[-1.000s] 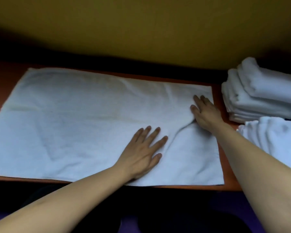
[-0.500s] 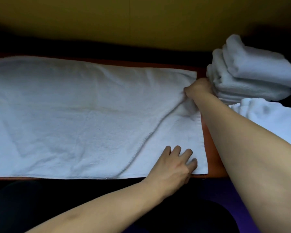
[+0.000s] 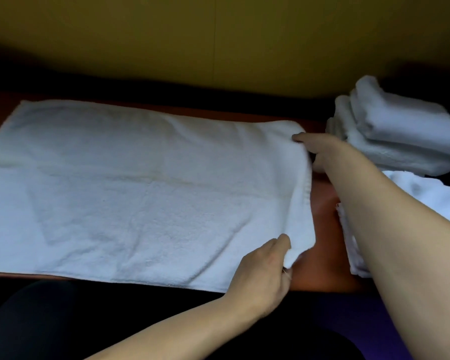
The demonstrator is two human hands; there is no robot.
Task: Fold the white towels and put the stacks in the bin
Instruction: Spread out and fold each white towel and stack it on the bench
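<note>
The white towel [image 3: 146, 188] is lying spread flat on the table [image 3: 320, 229], its short edge lifting between the fingers. The left hand [image 3: 264, 276] is pinching the near corner, the right hand [image 3: 320, 149] gripping the far corner. Soft, limp and light, it looks likely to sag between the two grips, so corners seem the best hold. A folded stack [image 3: 395, 133] is sitting just beyond the right knuckles.

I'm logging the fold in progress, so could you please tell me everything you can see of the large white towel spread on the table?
The large white towel is terry-like cloth lying spread flat, lightly creased, across the reddish-brown table. Its near edge reaches the table's front edge. Its right end is lifted: the right hand pinches the far right corner and the left hand pinches the near right corner. It lies apart from the folded stack on the right.
</note>
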